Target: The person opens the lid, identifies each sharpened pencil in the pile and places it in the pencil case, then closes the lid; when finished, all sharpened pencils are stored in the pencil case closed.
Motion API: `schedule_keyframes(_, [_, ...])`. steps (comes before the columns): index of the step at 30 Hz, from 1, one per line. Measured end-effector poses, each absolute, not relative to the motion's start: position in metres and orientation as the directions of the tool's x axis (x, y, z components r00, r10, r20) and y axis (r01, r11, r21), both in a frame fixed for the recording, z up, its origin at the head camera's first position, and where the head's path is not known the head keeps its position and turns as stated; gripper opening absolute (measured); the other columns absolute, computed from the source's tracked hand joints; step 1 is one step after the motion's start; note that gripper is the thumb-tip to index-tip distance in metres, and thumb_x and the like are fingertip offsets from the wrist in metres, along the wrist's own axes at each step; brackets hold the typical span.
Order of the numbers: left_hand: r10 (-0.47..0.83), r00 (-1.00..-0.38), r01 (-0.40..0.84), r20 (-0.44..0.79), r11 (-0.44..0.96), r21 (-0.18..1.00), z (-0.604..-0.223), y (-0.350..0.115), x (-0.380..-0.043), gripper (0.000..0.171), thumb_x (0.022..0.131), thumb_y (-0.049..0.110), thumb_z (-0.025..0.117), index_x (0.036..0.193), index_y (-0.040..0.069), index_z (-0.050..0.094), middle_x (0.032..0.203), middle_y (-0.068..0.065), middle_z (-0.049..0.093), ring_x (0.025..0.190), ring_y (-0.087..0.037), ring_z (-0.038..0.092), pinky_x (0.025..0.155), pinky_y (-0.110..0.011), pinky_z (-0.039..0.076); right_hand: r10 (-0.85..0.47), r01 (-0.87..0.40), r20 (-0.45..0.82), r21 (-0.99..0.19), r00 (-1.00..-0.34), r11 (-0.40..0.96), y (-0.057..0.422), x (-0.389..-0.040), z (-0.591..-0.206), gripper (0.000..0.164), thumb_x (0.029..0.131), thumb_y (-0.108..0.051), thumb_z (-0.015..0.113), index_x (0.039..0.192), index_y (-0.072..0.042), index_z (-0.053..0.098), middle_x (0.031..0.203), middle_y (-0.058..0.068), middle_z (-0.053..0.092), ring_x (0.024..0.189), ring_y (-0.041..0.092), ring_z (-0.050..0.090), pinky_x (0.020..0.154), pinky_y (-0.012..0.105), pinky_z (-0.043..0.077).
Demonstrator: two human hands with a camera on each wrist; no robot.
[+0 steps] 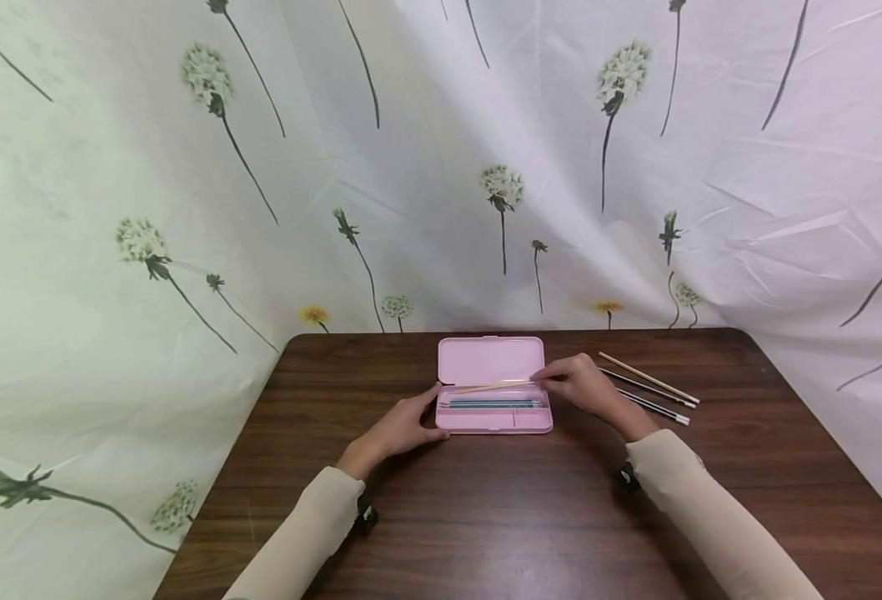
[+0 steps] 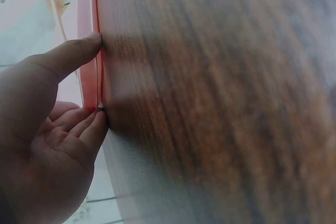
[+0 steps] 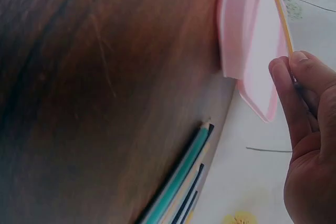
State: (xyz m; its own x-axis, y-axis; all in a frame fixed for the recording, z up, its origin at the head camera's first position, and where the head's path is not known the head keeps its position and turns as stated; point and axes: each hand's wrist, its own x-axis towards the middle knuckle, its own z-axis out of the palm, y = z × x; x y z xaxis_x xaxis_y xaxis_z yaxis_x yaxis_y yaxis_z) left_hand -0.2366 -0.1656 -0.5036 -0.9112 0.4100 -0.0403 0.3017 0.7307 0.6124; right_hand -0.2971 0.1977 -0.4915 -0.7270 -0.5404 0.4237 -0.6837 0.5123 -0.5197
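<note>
A pink pencil case [image 1: 486,430] lies on the table with its lid [image 1: 490,360] raised at the back. My left hand [image 1: 402,423] holds the case's left end, the thumb [image 2: 79,51] on its front side and the fingers round the left corner. Between thumb and fingertips my right hand [image 1: 579,385] pinches a thin yellowish pencil [image 1: 495,387], which slants over the back part of the case. In the right wrist view that pencil [image 3: 281,11] passes in front of the lid. Teal pencils [image 1: 486,404] lie lengthwise inside the case, behind its small front compartments.
To the right of the case, several loose pencils lie slantwise on the dark wooden table [image 1: 486,525]: a tan pencil [image 1: 651,377] at the back and a dark pencil [image 1: 654,407] with a white end nearer. A white flowered cloth [image 1: 426,167] hangs behind the table.
</note>
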Motion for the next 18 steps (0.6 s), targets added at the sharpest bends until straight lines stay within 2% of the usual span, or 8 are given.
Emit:
schedule_keyframes(3, [0.408, -0.912, 0.302, -0.039, 0.734, 0.608, -0.504, -0.165, -0.237, 0.093, 0.096, 0.029, 0.082, 0.168, 0.004, 0.030, 0.170, -0.018, 0.040, 0.156, -0.033, 0.042, 0.125, -0.052, 0.039, -0.548, -0.670, 0.395, -0.529, -0.738, 0.520, 0.194, -0.298, -0.496, 0.016, 0.090, 0.001, 0.081, 0.101, -0.009, 0.087, 0.100, 0.007, 0.084, 0.075, 0.004, 0.062, 0.065, 0.022, 0.053])
schedule_keyframes(8, [0.410, -0.911, 0.303, -0.040, 0.733, 0.610, -0.504, -0.165, -0.237, 0.092, 0.096, 0.029, 0.081, 0.168, 0.004, 0.030, 0.169, -0.018, 0.040, 0.156, -0.033, 0.042, 0.125, -0.052, 0.039, -0.563, -0.664, 0.361, -0.493, -0.744, 0.562, 0.184, -0.297, -0.500, 0.015, 0.091, 0.001, 0.081, 0.101, -0.008, 0.087, 0.099, 0.006, 0.084, 0.081, 0.008, 0.071, 0.070, 0.029, 0.061])
schedule_keyframes(13, [0.412, -0.910, 0.302, -0.043, 0.730, 0.613, -0.504, -0.165, -0.236, 0.092, 0.096, 0.028, 0.081, 0.168, 0.004, 0.029, 0.169, -0.018, 0.040, 0.156, -0.033, 0.042, 0.125, -0.052, 0.039, -0.587, -0.670, 0.323, -0.387, -0.742, 0.634, 0.176, -0.295, -0.502, 0.012, 0.094, -0.002, 0.080, 0.101, -0.010, 0.085, 0.101, 0.005, 0.082, 0.089, 0.016, 0.075, 0.082, 0.039, 0.064])
schedule_keyframes(18, [0.406, -0.913, 0.297, -0.043, 0.733, 0.612, -0.504, -0.165, -0.236, 0.092, 0.097, 0.030, 0.081, 0.168, 0.004, 0.029, 0.170, -0.018, 0.039, 0.157, -0.033, 0.041, 0.125, -0.053, 0.039, -0.636, -0.714, 0.333, -0.236, -0.697, 0.659, 0.169, -0.295, -0.504, 0.009, 0.091, -0.004, 0.083, 0.098, -0.011, 0.084, 0.100, 0.004, 0.077, 0.093, 0.020, 0.071, 0.086, 0.040, 0.063])
